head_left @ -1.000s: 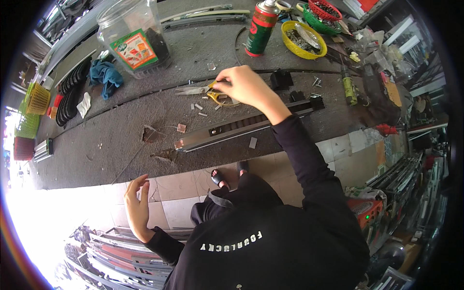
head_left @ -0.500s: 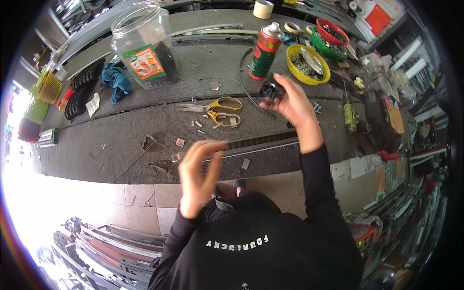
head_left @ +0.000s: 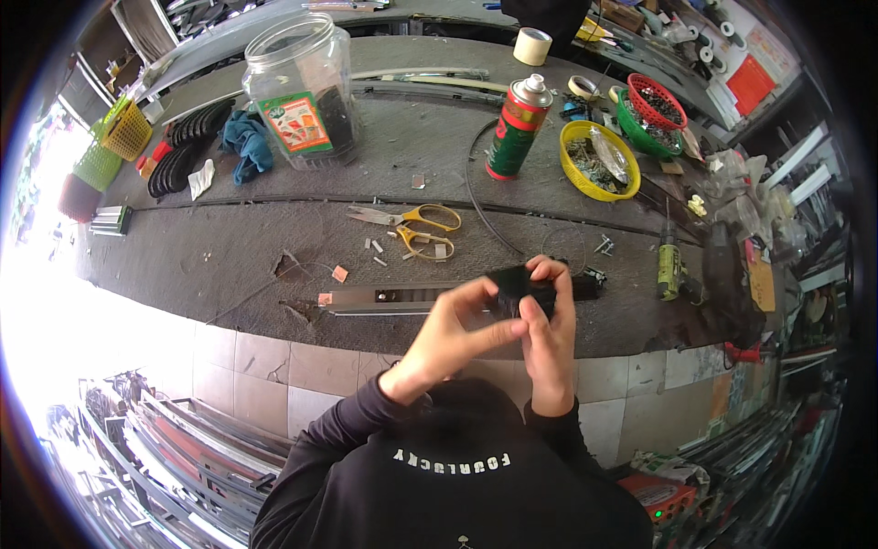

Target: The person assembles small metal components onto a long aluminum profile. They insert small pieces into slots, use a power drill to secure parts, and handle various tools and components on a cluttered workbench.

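Above the near part of the bench I hold a small black block-like part, its kind not clear. My left hand pinches it from the left with thumb and fingers. From the right, the fingers and thumb of my right hand are closed on the same part. Beneath my hands lies a long grey metal channel, partly hidden by them. Beyond it are yellow-handled scissors with several small pale bits around them. A few small metal pieces lie to the right.
A clear plastic jar, a spray can and a yellow basket of small hardware stand farther back. A power drill lies at right. A blue cloth and black curved strips lie at left.
My right hand has brought the black part from beside the spray can down toward me. My left hand has moved right and taken hold of it too.
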{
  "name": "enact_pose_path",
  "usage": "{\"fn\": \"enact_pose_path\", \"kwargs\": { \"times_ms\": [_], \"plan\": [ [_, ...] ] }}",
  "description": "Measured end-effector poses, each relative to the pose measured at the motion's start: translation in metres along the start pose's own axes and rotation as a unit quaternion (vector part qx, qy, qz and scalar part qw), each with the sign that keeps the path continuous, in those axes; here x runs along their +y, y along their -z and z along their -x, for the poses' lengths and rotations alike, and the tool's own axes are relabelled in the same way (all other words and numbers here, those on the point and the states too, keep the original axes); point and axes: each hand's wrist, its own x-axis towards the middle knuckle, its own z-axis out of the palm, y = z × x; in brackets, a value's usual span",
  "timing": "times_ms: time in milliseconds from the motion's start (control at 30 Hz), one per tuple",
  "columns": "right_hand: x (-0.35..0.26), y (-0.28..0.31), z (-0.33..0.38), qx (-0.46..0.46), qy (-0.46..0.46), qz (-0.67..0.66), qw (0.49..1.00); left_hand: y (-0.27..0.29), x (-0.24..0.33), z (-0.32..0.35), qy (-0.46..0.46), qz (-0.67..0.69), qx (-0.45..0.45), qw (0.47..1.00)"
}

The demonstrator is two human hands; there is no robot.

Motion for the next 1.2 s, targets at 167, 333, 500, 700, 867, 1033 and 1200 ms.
{"fn": "enact_pose_path", "kwargs": {
  "times_ms": [167, 333, 500, 700, 867, 1033, 1200],
  "plan": [
    [-0.002, 0.018, 0.023, 0.042, 0.077, 0.072, 0.994, -0.02, -0.022, 0.016, 0.035, -0.052, -0.05, 0.997],
    [-0.005, 0.026, 0.037, 0.158, 0.117, 0.092, 0.976, -0.043, -0.048, 0.012, 0.006, 0.0, -0.034, 0.999],
    [-0.01, 0.036, 0.041, 0.202, 0.162, 0.1, 0.961, -0.054, -0.069, 0.01, -0.019, -0.07, -0.041, 0.997],
    [-0.007, 0.054, 0.039, 0.245, 0.156, 0.073, 0.954, -0.071, -0.075, 0.004, 0.012, -0.102, -0.037, 0.994],
    [-0.006, 0.07, 0.027, 0.25, 0.166, 0.049, 0.953, -0.08, -0.064, -0.008, 0.068, -0.039, -0.086, 0.993],
    [-0.002, 0.087, 0.023, 0.256, 0.168, 0.068, 0.95, -0.085, -0.067, -0.019, 0.093, -0.013, -0.105, 0.99],
    [-0.004, 0.1, 0.014, 0.244, 0.18, 0.086, 0.949, -0.089, -0.068, -0.028, 0.106, -0.046, -0.105, 0.988]
  ]
}}
